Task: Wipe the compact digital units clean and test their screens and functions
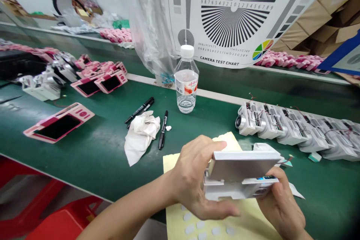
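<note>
Between my two hands, above the table, is a silver-white camera housing [233, 192], tilted with a grey flat panel [239, 168] facing me. My left hand [194, 180] grips its left end, fingers on the top edge and thumb reaching below. My right hand [284, 202] holds the lower right corner, beside a small lit blue spot [266, 177] and thin wires. Beneath lies a yellow sheet [174, 161] dotted with several small whitish stickers [200, 225]. The far side of the housing is hidden.
A row of opened silver cameras [295, 129] stands at right. A water bottle [186, 82], black markers [163, 130] and a crumpled tissue [142, 133] are ahead. Pink cameras [59, 122] lie at left. A camera test chart [236, 15] hangs behind; red stools [64, 219] stand below the table edge.
</note>
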A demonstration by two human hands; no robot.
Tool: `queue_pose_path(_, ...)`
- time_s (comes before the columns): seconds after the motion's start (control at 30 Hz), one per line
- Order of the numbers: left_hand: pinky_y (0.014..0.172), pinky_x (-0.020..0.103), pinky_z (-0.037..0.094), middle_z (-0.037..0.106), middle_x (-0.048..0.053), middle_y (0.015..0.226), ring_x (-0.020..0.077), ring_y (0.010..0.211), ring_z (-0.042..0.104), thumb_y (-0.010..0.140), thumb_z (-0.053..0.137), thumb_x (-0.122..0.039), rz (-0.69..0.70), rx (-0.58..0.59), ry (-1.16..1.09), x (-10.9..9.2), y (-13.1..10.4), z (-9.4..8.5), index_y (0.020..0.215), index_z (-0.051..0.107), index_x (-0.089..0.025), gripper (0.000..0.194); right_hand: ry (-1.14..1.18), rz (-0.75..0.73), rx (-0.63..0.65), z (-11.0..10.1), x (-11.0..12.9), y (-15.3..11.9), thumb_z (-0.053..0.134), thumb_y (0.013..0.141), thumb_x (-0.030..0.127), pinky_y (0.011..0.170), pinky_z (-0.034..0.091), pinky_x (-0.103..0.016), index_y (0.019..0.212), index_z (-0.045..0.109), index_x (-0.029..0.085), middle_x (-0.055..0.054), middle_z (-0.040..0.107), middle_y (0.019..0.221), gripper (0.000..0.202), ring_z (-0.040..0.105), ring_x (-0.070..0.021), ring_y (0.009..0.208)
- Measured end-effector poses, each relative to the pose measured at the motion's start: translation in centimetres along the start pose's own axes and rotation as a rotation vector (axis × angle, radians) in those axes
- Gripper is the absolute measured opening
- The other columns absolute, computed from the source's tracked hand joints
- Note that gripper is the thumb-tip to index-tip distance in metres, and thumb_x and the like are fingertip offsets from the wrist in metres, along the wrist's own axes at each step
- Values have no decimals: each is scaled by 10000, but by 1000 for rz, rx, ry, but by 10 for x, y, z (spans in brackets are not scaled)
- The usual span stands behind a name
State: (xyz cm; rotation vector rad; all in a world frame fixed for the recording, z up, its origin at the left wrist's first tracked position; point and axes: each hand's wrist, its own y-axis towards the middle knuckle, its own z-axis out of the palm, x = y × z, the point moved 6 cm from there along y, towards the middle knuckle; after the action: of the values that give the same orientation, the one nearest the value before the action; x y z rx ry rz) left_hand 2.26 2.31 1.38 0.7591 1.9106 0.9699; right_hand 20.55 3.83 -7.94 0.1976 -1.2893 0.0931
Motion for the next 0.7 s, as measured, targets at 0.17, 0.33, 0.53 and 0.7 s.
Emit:
queue_pose_path(0.17,609,349,485,447,100,966,200,753,517,678,494,-710,-248,21,253,8,-1,-3,1317,217,-173,880,-254,-85,70,6,3,-6,396,888,414,854,482,-384,1047,584,373,-44,590,1145,250,554,-246,1086)
queue_pose_path(0.33,581,312,474,463,65,889,174,727,475,616,567,-712,-261,-1,382,8,5,-8,1126,389,-162,770,-348,-98,172,18,1,-9,413,893,379,904,464,-317,1100,571,394,-27,618,1125,261,566,-202,1071)
queue_pose_path(0.53,511,278,399,412,-10,619,132,594,417,672,635,-576,-365,25,279,16,12,-19,594,501,-184,421,-311,13,102,28,2,-14,413,878,439,889,465,-330,1021,598,386,-23,612,1114,240,559,-214,1069)
queue_pose_path(0.7,596,317,417,541,26,612,146,611,497,924,282,-391,-585,180,-298,33,9,-21,673,656,-180,498,-191,229,191,7,-23,-14,339,885,445,490,509,-269,1030,548,344,-72,629,1076,274,658,-214,761)
